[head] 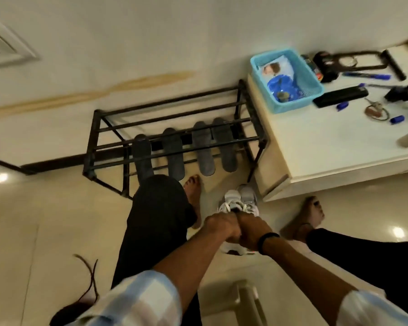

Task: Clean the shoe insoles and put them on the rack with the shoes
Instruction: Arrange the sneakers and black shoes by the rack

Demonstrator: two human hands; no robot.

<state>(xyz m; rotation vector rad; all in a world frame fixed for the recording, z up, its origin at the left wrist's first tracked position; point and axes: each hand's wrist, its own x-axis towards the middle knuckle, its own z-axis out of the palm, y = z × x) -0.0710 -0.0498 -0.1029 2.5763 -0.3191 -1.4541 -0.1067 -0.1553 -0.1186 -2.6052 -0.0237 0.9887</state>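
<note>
While the black rack (174,128) stands against the wall on my left, four dark insoles (204,149) lie across its lower bars, side by side. Just right of the rack, near its corner post, a pair of pale grey shoes (242,201) sits between my bare feet. My left hand (222,228) and right hand (251,229) press together, fingers curled over the shoes' openings, gripping them. Further right, a blue basket (290,104) rests on a white table (327,149).
</note>
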